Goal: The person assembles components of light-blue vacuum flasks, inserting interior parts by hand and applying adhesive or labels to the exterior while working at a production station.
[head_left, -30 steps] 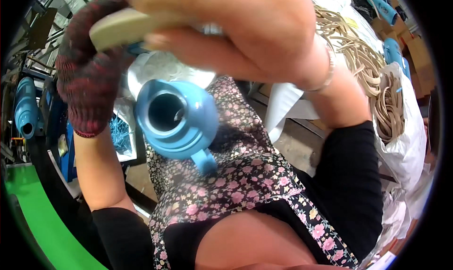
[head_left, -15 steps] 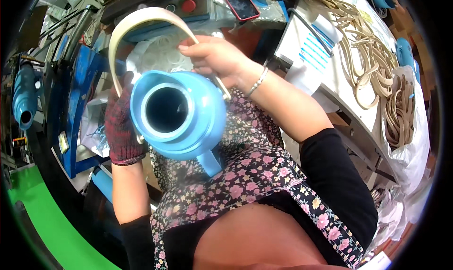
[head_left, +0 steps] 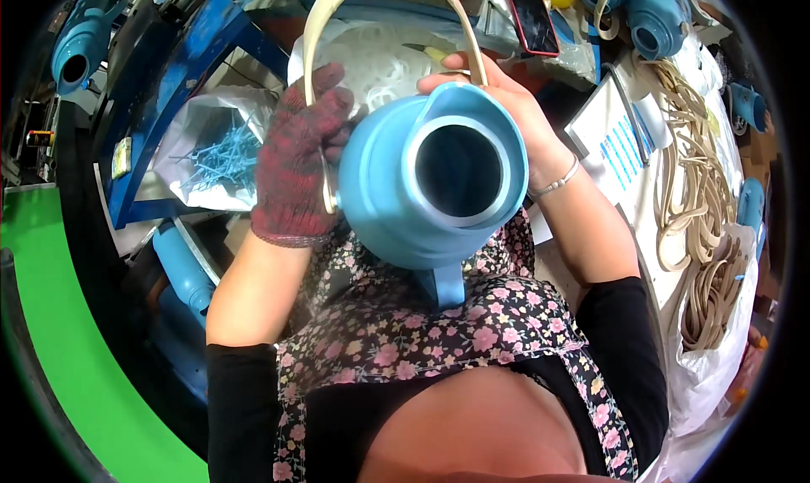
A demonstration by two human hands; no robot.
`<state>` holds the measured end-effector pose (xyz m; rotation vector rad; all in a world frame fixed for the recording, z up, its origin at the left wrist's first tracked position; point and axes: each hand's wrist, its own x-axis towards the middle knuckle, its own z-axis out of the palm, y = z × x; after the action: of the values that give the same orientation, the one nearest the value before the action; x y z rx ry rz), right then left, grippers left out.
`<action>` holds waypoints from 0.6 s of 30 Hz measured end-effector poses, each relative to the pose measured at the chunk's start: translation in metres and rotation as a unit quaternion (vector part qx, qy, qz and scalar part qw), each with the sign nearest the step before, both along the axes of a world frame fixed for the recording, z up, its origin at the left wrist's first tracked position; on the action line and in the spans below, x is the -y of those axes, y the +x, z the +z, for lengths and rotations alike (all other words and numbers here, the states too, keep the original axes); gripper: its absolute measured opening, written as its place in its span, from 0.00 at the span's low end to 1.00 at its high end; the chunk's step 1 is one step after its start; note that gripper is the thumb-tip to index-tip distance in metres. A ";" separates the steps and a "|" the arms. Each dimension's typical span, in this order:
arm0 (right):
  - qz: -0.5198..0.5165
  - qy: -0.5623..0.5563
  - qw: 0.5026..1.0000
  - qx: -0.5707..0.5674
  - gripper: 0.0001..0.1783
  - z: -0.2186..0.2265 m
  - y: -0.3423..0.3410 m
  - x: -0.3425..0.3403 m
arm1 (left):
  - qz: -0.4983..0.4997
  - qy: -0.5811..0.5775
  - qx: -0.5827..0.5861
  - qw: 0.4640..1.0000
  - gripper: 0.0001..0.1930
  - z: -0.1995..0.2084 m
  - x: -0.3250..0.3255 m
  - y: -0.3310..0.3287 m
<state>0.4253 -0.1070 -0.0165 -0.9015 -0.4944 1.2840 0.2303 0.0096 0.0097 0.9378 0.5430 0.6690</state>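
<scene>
In front of my apron is a blue vacuum jug (head_left: 380, 179), tilted so that its round, dark mouth faces up at me. Its spout points away from me and a blue side grip points toward me. A cream carrying handle (head_left: 314, 40) arches over the far side. My left hand (head_left: 294, 167), in a dark red knit glove, has its fingers closed around the handle's lower left end, beside the jug. My bare right hand (head_left: 542, 137) holds the handle's right side between thumb and fingers; the jug's rim partly hides it.
Beyond the jug lies a clear bag of translucent rings (head_left: 371, 61). At left, a white bag holds blue plastic strips (head_left: 224, 158) beside a blue metal frame (head_left: 181, 78). On the right-hand table are cream straps (head_left: 696, 179), a phone (head_left: 531, 17) and more blue jugs (head_left: 658, 19).
The jug and both hands have shifted right in the picture, and the view has turned. My gloved left fingers have come up around the handle's left end. My right hand stays on its right side.
</scene>
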 end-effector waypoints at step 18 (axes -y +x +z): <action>-0.161 0.243 0.789 0.541 0.54 0.061 -0.023 0.052 | -0.008 0.182 -0.086 0.979 0.19 -0.007 -0.001 -0.006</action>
<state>0.4021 -0.1591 0.0448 -1.1470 -1.4247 0.1634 0.2246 0.0109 0.0029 1.3520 0.5741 0.6894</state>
